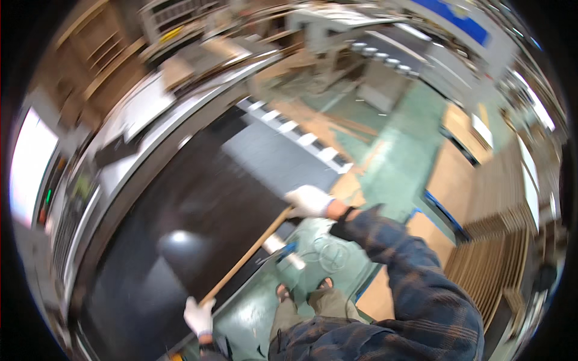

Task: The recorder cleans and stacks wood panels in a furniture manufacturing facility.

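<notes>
A large dark board (198,210) with a glossy face and a tan near edge lies across the machine bed to my left. My left hand (198,316), in a white glove, grips the near end of that tan edge. Farther along the same edge, my right hand (309,201), also gloved in white, is closed on the other corner. My fingers are partly hidden and smeared by motion. Beyond the right hand is a grey bed surface (280,153), bordered by a row of white blocks (307,139).
A long metal rail (174,123) runs along the board's far side. Stacks of brown panels (490,253) stand at right, near a low stack of tan boards (466,135). Another machine with rollers (385,60) stands at the back. Green floor (400,135) lies between.
</notes>
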`<act>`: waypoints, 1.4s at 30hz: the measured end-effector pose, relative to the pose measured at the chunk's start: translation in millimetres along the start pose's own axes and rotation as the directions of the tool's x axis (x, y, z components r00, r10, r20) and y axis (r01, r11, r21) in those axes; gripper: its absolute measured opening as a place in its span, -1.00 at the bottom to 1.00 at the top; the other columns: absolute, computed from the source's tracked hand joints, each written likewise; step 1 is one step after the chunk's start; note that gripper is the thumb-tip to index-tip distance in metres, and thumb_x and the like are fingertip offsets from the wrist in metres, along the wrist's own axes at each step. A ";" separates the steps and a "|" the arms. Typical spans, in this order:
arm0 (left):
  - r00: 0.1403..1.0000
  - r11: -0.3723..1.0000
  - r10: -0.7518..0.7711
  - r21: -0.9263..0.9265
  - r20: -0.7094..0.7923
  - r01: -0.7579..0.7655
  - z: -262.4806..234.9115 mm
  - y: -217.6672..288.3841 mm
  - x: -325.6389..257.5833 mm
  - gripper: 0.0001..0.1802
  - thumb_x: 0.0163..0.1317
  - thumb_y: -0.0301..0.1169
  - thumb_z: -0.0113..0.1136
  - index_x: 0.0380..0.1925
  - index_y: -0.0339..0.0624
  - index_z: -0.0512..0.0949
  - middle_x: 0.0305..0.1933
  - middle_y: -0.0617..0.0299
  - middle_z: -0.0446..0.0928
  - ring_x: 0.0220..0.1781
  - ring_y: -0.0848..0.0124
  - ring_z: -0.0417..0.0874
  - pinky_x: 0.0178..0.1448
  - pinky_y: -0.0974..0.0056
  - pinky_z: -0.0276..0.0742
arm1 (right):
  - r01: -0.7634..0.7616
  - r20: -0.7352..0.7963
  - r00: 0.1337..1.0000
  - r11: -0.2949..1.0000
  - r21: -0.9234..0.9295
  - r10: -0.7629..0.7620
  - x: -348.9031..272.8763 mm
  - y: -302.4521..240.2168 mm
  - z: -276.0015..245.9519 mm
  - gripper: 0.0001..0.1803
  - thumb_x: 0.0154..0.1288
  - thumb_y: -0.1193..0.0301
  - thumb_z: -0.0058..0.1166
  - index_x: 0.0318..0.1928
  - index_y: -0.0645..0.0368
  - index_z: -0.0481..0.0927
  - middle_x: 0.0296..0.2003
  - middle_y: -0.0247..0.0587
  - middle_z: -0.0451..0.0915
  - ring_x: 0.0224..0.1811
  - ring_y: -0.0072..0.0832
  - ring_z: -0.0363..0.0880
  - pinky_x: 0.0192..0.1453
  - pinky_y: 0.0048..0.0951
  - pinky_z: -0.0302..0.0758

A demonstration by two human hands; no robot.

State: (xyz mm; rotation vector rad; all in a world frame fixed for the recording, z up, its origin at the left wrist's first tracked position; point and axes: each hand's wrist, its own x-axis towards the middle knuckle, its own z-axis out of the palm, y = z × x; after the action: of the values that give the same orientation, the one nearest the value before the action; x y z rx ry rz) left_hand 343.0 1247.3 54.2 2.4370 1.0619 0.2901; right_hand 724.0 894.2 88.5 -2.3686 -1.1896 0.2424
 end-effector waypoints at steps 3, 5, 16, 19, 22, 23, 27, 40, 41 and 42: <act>0.973 0.972 0.232 0.031 -0.007 -0.232 -7.6 -7.8 -25.1 -0.58 0.39 -0.07 0.43 -0.14 -0.26 0.71 -0.37 -0.03 0.62 -0.45 0.10 0.58 -0.34 0.07 0.53 | 0.210 -0.118 0.970 0.977 -0.028 -0.212 0.8 43.4 43.3 -0.84 0.14 0.34 0.23 -0.40 0.17 0.74 -0.43 0.15 0.69 -0.34 0.16 0.69 -0.24 0.06 0.63; 0.820 0.810 0.553 0.323 -0.147 -0.489 1.1 -33.0 -43.0 -0.69 0.47 -0.16 0.33 -0.32 -0.19 0.70 -0.42 -0.06 0.57 -0.36 0.02 0.63 -0.27 0.01 0.55 | 0.257 -0.094 0.961 0.965 -0.052 -0.260 -22.1 52.2 48.3 -0.86 0.12 0.38 0.21 -0.41 0.14 0.77 -0.43 0.14 0.70 -0.33 0.14 0.71 -0.22 0.03 0.66; 0.602 0.556 0.762 0.235 0.239 -0.797 179.8 98.0 -60.4 -0.75 0.39 -0.20 0.28 -0.19 -0.12 0.74 -0.30 -0.07 0.67 -0.21 -0.08 0.70 -0.07 -0.06 0.65 | -0.369 0.280 0.916 0.878 0.306 0.287 -396.4 184.1 6.2 -0.75 0.19 0.30 0.18 -0.27 0.25 0.70 -0.32 0.15 0.71 -0.27 0.14 0.68 -0.14 0.09 0.59; 0.472 0.448 0.787 0.158 0.399 -0.880 254.6 176.2 -41.2 -0.74 0.37 -0.18 0.28 -0.19 -0.11 0.75 -0.28 -0.06 0.69 -0.19 -0.09 0.71 -0.06 -0.06 0.65 | -0.440 0.332 0.880 0.845 0.305 0.338 -476.6 231.5 -13.7 -0.74 0.20 0.28 0.20 -0.20 0.19 0.73 -0.25 0.14 0.73 -0.17 0.10 0.70 -0.06 0.07 0.59; 0.338 0.354 0.760 0.082 0.555 -0.932 330.4 243.3 -33.4 -0.73 0.35 -0.16 0.27 -0.19 -0.09 0.75 -0.26 -0.06 0.70 -0.17 -0.09 0.72 -0.05 -0.07 0.65 | -0.579 0.215 0.815 0.766 0.278 0.538 -522.1 281.2 -48.9 -0.71 0.22 0.27 0.20 -0.12 0.16 0.72 -0.23 0.13 0.74 -0.11 0.10 0.71 -0.01 0.06 0.60; 0.291 0.326 0.742 0.054 0.604 -0.944 356.5 264.9 -32.3 -0.73 0.35 -0.16 0.27 -0.19 -0.09 0.76 -0.25 -0.06 0.70 -0.16 -0.09 0.72 -0.05 -0.07 0.65 | -0.596 0.212 0.803 0.751 0.285 0.557 -527.3 294.5 -58.4 -0.71 0.22 0.27 0.20 -0.12 0.16 0.72 -0.23 0.13 0.74 -0.11 0.10 0.71 -0.01 0.06 0.60; 0.113 0.248 0.652 -0.069 0.750 -0.966 498.0 371.0 -45.3 -0.71 0.32 -0.14 0.27 -0.18 -0.07 0.76 -0.22 -0.05 0.72 -0.14 -0.09 0.74 -0.04 -0.08 0.65 | -0.668 0.143 0.727 0.644 0.374 0.671 -538.3 375.5 -94.7 -0.69 0.29 0.22 0.19 -0.08 0.14 0.70 -0.18 0.10 0.74 -0.07 0.12 0.71 0.03 0.07 0.59; -0.331 0.042 0.213 -0.347 0.919 -0.937 849.9 858.0 11.9 -0.68 0.32 -0.10 0.20 -0.23 -0.04 0.78 -0.20 -0.02 0.75 -0.05 -0.11 0.76 0.04 -0.10 0.65 | -0.816 -0.162 0.448 0.477 0.327 0.879 -551.4 661.4 -331.0 -0.67 0.41 0.22 0.07 0.03 0.08 0.72 -0.10 0.06 0.75 -0.05 0.09 0.72 0.07 0.06 0.62; -0.451 -0.048 0.312 -0.460 0.836 -0.886 858.7 908.8 5.4 -0.73 0.34 -0.18 0.24 -0.22 -0.12 0.74 -0.24 -0.03 0.73 -0.13 0.02 0.75 -0.03 -0.02 0.68 | -0.785 -0.243 0.403 0.470 0.404 0.882 -546.8 677.7 -362.0 -0.67 0.42 0.22 0.06 0.04 0.06 0.72 -0.09 0.05 0.75 -0.04 0.07 0.73 0.07 0.06 0.62; -0.573 -0.169 0.396 -0.557 0.717 -0.813 875.3 969.8 -3.8 -0.78 0.36 -0.26 0.28 -0.22 -0.19 0.71 -0.29 -0.04 0.71 -0.22 0.14 0.74 -0.10 0.06 0.70 | -0.797 -0.245 0.362 0.435 0.418 0.899 -545.6 693.0 -390.0 -0.69 0.43 0.22 0.06 0.02 0.05 0.72 -0.10 0.04 0.75 -0.03 0.05 0.73 0.08 0.03 0.63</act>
State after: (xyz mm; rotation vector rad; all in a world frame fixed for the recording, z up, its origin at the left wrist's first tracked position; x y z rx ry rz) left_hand 1277.7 380.1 -230.3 2.3207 -1.8128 -0.9526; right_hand 1023.7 -22.1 61.1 -2.4009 0.4081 0.1369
